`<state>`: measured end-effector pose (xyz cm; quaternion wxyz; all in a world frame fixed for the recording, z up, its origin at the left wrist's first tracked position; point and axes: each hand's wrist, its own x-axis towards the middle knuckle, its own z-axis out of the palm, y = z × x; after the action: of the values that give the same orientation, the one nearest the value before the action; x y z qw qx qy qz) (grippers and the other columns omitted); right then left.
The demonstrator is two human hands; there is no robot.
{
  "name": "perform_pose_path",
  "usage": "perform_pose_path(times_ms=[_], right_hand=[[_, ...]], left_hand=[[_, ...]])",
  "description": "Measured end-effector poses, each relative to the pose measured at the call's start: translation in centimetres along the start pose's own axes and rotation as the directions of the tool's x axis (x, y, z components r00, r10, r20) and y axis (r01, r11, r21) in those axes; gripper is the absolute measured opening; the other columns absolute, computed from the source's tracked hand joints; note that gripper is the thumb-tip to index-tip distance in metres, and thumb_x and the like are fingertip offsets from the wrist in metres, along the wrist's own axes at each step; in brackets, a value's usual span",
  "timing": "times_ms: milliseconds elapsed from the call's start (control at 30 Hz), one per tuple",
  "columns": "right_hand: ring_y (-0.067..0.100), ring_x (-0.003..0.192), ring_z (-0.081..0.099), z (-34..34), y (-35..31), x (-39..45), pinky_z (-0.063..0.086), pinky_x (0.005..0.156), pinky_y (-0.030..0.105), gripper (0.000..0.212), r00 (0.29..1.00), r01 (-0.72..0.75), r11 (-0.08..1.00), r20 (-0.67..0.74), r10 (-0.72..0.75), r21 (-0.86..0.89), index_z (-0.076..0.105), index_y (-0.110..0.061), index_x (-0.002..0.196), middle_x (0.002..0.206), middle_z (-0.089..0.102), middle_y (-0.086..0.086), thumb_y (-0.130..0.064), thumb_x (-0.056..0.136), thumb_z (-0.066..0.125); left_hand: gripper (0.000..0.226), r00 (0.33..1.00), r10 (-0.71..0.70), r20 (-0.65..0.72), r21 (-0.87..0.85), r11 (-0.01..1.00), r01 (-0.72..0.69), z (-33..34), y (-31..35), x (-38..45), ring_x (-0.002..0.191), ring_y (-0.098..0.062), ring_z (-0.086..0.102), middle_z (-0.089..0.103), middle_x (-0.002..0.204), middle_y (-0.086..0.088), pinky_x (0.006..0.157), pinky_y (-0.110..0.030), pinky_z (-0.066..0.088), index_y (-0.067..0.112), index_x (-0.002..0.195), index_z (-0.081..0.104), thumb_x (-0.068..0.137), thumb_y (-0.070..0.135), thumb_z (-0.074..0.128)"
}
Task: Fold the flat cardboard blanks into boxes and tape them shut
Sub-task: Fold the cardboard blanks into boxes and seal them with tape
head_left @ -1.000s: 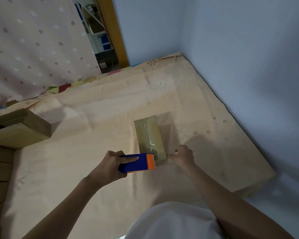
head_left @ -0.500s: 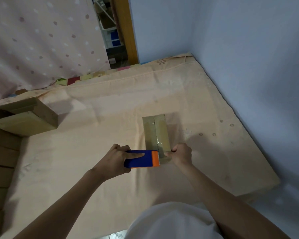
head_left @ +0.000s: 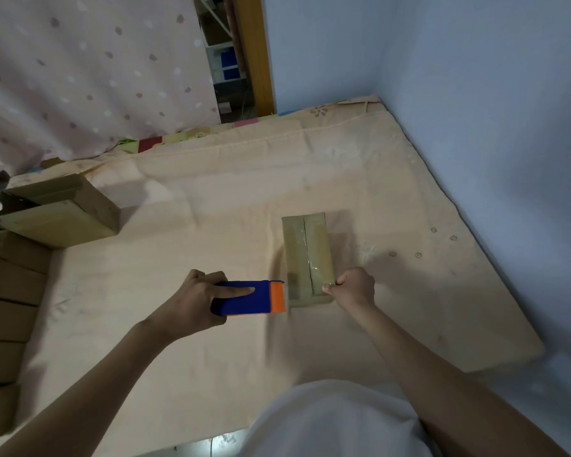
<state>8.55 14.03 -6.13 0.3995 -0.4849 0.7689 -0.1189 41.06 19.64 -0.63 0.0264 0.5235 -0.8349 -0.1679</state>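
Box (head_left: 309, 258) corner pinched by right hand (head_left: 353, 288); left hand (head_left: 192, 298) grips dispenser (head_left: 249, 298).

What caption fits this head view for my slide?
Left hand holds a blue-orange tape dispenser beside the taped box; right hand grips its near corner.

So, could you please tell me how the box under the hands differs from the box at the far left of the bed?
The near box has glossy tape along its top seam; the far-left box shows no tape from here. The near box is pinched at its corner by the right hand, with the left hand holding the dispenser beside it; the far-left box is untouched. The near box points away from the person; the other sits askew. Both are brown cardboard on the bed.
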Motion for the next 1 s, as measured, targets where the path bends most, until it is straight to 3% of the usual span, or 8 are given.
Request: perform_pose_path(times_ms=[133,333,533,633,767,833,900,1000], right_hand=[[0.014,0.047,0.041,0.1,-0.1,0.1,0.029,0.044,0.025,0.047,1.000,-0.009,1.000,-0.005,0.009,-0.008,0.046,-0.012,0.053,0.051,0.044,0.000,-0.021,0.073,0.087],[0.014,0.044,0.037,-0.2,-0.2,0.1,0.027,0.044,0.025,0.054,1.000,-0.008,0.999,0.005,0.009,-0.036,0.040,-0.014,0.049,0.048,0.040,0.000,-0.021,0.075,0.086],[0.013,0.043,0.034,-0.2,-0.5,-0.2,0.023,0.040,0.022,0.056,1.000,0.010,0.998,0.010,-0.009,-0.066,0.037,-0.014,0.047,0.046,0.037,0.000,-0.021,0.075,0.086],[0.012,0.044,0.034,-0.3,-0.6,-0.3,0.024,0.038,0.021,0.056,1.000,0.018,0.998,0.001,-0.018,-0.057,0.037,-0.014,0.048,0.047,0.038,-0.001,-0.019,0.076,0.085],[0.017,0.052,0.045,-0.1,-0.2,-0.1,0.030,0.047,0.027,0.045,1.000,0.007,0.999,-0.023,-0.008,-0.036,0.048,-0.009,0.054,0.056,0.051,0.003,-0.018,0.076,0.086],[0.021,0.057,0.049,-0.3,0.1,-0.1,0.031,0.051,0.028,0.038,0.999,0.006,0.999,-0.033,-0.007,-0.032,0.054,-0.007,0.060,0.060,0.055,0.007,-0.019,0.076,0.087],[0.021,0.052,0.042,-0.7,0.1,-0.1,0.028,0.050,0.030,0.047,0.999,0.027,0.998,-0.043,-0.029,-0.058,0.046,-0.009,0.053,0.053,0.046,0.006,-0.020,0.075,0.086],[0.016,0.044,0.032,-0.6,0.0,-0.3,0.025,0.046,0.029,0.058,0.998,0.058,0.996,-0.034,-0.060,-0.070,0.036,-0.014,0.045,0.044,0.033,0.001,-0.019,0.075,0.085]], left_hand=[[0.083,0.998,0.054,-0.037,-0.007,0.999,-0.054,0.2,-0.3,-0.7,0.081,0.000,0.046,0.055,0.097,0.015,0.086,-0.021,0.029,0.045,0.129,0.061,0.060,0.010,0.089],[0.084,0.999,-0.042,0.023,0.011,0.999,0.041,0.5,-1.2,-1.0,0.076,-0.005,0.051,0.055,0.094,0.016,0.085,-0.015,0.025,0.049,0.135,0.053,0.065,0.019,0.087],[0.068,0.997,0.019,0.070,0.223,0.974,-0.034,-0.6,-0.1,1.5,0.071,-0.008,0.046,0.048,0.085,0.014,0.077,-0.024,0.027,0.047,0.134,0.056,0.074,0.021,0.075],[0.058,0.996,0.049,0.079,0.298,0.952,-0.071,-0.8,1.2,3.3,0.066,-0.011,0.045,0.056,0.081,0.010,0.075,-0.025,0.031,0.047,0.130,0.060,0.077,0.025,0.068],[0.029,0.951,-0.144,0.273,0.554,0.832,-0.033,-1.9,3.7,6.4,0.083,-0.016,0.060,0.068,0.093,0.004,0.077,-0.029,0.026,0.031,0.106,0.068,0.082,0.025,0.053],[0.020,0.927,-0.245,0.285,0.619,0.785,0.018,-2.0,3.0,6.8,0.089,-0.017,0.062,0.069,0.100,0.004,0.077,-0.030,0.024,0.029,0.095,0.065,0.081,0.022,0.053],[0.027,0.940,-0.272,0.207,0.576,0.810,0.108,-1.0,1.2,7.1,0.086,-0.019,0.057,0.063,0.101,0.003,0.080,-0.030,0.026,0.033,0.107,0.064,0.083,0.023,0.058],[0.054,0.927,-0.365,0.088,0.468,0.837,0.285,2.2,-0.4,6.8,0.093,-0.026,0.057,0.058,0.112,-0.008,0.087,-0.035,0.037,0.021,0.130,0.056,0.080,0.036,0.070]])
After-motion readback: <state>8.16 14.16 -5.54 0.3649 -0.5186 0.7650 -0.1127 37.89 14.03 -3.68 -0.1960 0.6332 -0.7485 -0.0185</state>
